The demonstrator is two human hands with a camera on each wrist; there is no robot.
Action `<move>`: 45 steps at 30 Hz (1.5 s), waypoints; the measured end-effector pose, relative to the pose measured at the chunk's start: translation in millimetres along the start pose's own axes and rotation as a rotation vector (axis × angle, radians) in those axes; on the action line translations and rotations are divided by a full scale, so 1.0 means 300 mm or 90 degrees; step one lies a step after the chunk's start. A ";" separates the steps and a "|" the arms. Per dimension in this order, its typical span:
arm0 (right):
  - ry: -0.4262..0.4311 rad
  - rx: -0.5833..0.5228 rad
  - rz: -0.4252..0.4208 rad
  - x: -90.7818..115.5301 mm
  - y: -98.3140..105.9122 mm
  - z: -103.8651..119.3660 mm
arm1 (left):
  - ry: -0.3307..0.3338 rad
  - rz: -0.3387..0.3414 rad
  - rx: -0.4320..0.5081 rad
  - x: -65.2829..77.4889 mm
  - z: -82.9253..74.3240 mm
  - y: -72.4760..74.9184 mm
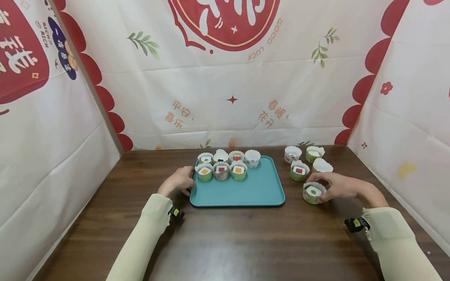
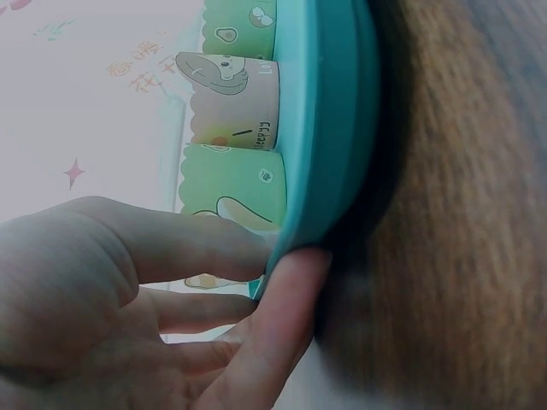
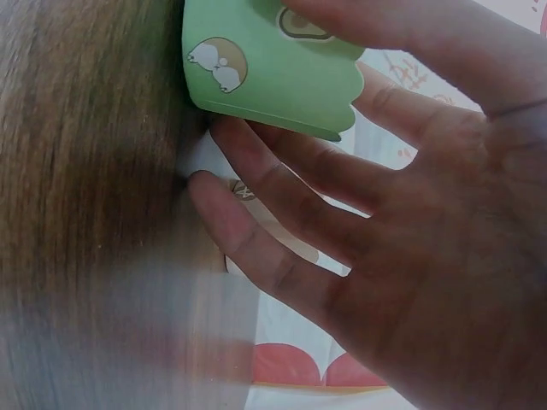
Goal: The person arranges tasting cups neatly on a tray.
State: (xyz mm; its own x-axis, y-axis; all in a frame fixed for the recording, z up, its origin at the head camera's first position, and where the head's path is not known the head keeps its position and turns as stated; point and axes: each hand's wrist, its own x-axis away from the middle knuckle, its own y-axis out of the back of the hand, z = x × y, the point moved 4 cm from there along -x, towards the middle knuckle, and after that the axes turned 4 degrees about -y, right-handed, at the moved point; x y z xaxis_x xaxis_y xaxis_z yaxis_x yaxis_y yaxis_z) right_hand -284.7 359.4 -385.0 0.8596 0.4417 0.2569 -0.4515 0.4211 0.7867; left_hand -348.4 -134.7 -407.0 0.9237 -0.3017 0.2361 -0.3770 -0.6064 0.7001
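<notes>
My left hand (image 1: pixel 180 180) pinches the left rim of a teal tray (image 1: pixel 239 195); in the left wrist view, the thumb (image 2: pixel 291 290) lies along the outer side of that rim. Two rows of scalloped paper cups stand on the tray's back left part. Among them are a green cup with an orange square (image 1: pixel 204 173) and a pale cup with a dark red square (image 1: pixel 221 171). To the right of the tray, my right hand (image 1: pixel 339 186) holds a green paper cup (image 1: pixel 311 198) between thumb and fingers. White filling with a green dot shows inside it.
Behind the right hand stand more paper cups: a green one with a dark red square (image 1: pixel 299 174), a white one (image 1: pixel 292 155), another green one (image 1: pixel 313 155) and a pale one (image 1: pixel 322 167). Printed cloth (image 1: pixel 225 86) surrounds the brown wooden table (image 1: pixel 246 246).
</notes>
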 end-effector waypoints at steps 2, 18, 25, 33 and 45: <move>0.004 0.009 -0.010 0.002 0.019 0.000 | -0.008 0.001 -0.001 -0.010 -0.009 0.005; 0.053 -0.006 -0.058 0.016 0.033 0.007 | -0.010 -0.002 0.001 -0.001 -0.011 0.009; 0.058 -0.019 -0.064 0.028 0.027 0.001 | -0.010 -0.009 0.003 -0.004 -0.017 0.008; 0.060 0.000 -0.079 0.016 0.032 0.013 | -0.007 -0.020 0.006 0.008 -0.001 -0.006; 0.065 -0.006 -0.126 0.023 0.032 0.017 | 0.001 -0.022 -0.010 0.002 -0.004 -0.009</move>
State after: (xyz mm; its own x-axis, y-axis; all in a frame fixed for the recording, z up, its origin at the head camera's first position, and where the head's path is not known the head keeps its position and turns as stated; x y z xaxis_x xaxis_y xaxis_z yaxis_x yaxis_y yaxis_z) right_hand -282.0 362.5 -372.8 0.9033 0.4272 0.0390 -0.2784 0.5146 0.8110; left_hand -346.8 -132.4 -408.0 0.9363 -0.2800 0.2120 -0.3435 -0.6051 0.7183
